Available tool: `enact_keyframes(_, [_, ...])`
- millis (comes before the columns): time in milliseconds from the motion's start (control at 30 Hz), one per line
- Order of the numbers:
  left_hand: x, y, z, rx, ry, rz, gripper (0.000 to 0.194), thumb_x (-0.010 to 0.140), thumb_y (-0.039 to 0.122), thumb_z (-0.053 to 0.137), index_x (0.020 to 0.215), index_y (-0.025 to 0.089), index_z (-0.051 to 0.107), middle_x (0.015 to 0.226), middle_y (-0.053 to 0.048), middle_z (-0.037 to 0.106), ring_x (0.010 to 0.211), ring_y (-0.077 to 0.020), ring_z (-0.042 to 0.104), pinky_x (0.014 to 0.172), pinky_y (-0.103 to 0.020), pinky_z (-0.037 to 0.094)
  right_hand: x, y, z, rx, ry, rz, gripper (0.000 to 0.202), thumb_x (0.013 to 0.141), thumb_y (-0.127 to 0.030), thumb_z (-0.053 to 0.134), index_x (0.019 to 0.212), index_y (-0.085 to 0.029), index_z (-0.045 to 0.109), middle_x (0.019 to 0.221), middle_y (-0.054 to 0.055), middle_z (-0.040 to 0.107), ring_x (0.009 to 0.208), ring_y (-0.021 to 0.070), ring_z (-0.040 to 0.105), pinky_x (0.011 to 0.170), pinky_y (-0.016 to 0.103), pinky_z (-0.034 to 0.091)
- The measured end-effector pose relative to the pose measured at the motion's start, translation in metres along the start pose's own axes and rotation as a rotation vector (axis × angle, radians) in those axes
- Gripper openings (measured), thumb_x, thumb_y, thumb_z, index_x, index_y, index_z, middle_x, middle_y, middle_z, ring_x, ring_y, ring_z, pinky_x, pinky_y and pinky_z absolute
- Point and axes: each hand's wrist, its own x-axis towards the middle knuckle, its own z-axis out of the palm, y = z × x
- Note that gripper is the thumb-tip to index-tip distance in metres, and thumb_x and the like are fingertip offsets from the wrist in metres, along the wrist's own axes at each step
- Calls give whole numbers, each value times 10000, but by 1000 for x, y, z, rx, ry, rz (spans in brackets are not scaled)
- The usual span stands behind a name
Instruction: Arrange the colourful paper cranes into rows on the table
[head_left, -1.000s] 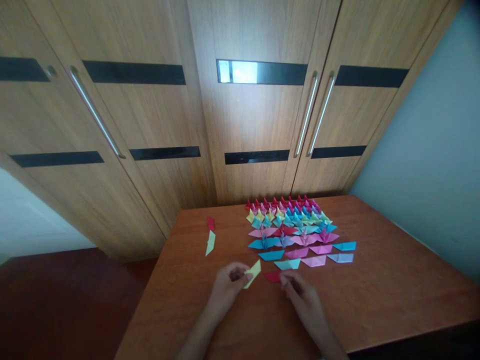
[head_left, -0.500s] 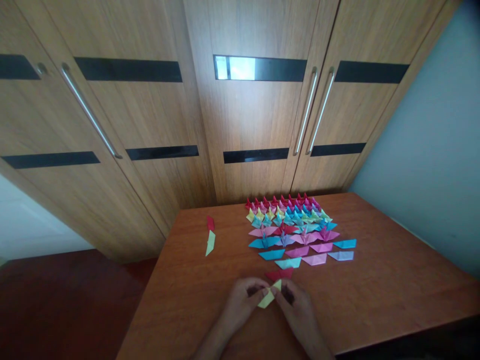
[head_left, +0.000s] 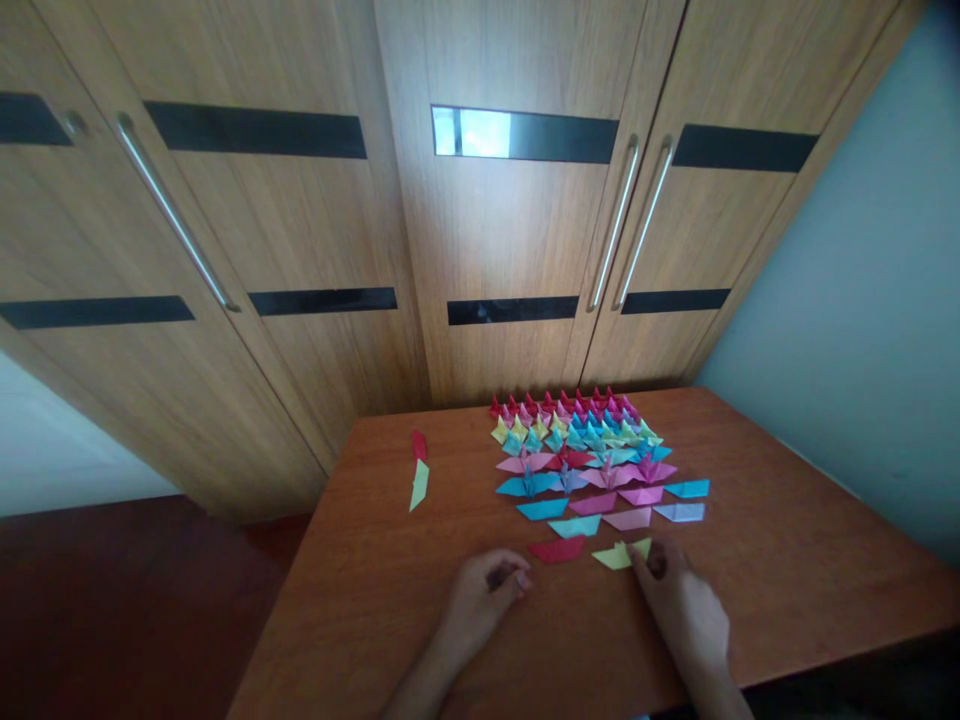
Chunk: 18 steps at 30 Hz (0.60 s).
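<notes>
My right hand (head_left: 686,600) pinches the right end of a pale yellow folded paper piece (head_left: 615,556), a slanted strip that lies on the table or just above it. Left of it rests a red folded paper piece (head_left: 557,549) of the same shape. My left hand (head_left: 484,597) is near the red piece, fingers curled in and thumb close to the fingertips, with nothing seen in them. Beyond lie similar slanted pieces, among them a turquoise one (head_left: 575,527), a pink one (head_left: 628,518) and a lilac one (head_left: 680,512).
Rows of colourful paper cranes (head_left: 529,482) fill the table's far middle. At the left lie a red paper piece (head_left: 419,445) and a pale green one (head_left: 419,486). The wooden table (head_left: 360,620) backs onto a wardrobe (head_left: 510,230); a pale wall (head_left: 847,380) runs along the right.
My hands have parted. The right hand has carried the yellow paper piece rightward to beside the red one; the left has let go of it and stays near its former place.
</notes>
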Motion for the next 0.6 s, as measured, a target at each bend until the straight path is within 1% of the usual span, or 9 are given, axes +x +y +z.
enact_keyframes(100, [0, -1, 0, -2, -1, -4, 217, 808, 338, 560, 871, 148, 643, 771, -49, 678, 688, -162, 618, 664, -259, 476, -2, -5, 1, -90, 28, -42, 341, 852, -574, 381, 852, -252, 493, 812, 40, 649, 693, 223, 629, 513, 273, 371])
enact_keyframes(267, [-2, -1, 0, 28, -7, 3, 219, 820, 336, 549, 892, 152, 645, 792, -47, 679, 706, -161, 620, 674, -255, 473, -1, -10, 4, -119, 23, -41, 346, 867, -574, 350, 889, -250, 469, 811, 38, 641, 674, 215, 625, 503, 271, 364])
enact_keyframes(333, [-2, 0, 0, 43, -9, 7, 229, 828, 345, 541, 895, 154, 647, 800, -49, 682, 716, -162, 621, 680, -254, 472, -1, -12, 4, -125, 19, -46, 358, 871, -573, 337, 936, -251, 481, 825, 46, 648, 669, 223, 630, 496, 276, 363])
enact_keyframes(467, [-3, 3, 0, 58, -11, 0, 239, 826, 359, 542, 884, 154, 650, 793, -51, 683, 712, -163, 620, 692, -258, 475, 1, -15, 2, -114, 22, -52, 422, 869, -572, 332, 1114, -260, 476, 851, 63, 670, 671, 246, 647, 502, 292, 380])
enact_keyframes(600, [-3, 4, 0, 51, -8, -2, 232, 822, 351, 544, 883, 154, 650, 792, -51, 684, 702, -161, 619, 684, -259, 479, 3, -13, 3, -92, 20, -52, 452, 858, -581, 344, 1136, -262, 500, 821, 65, 684, 640, 253, 654, 486, 294, 389])
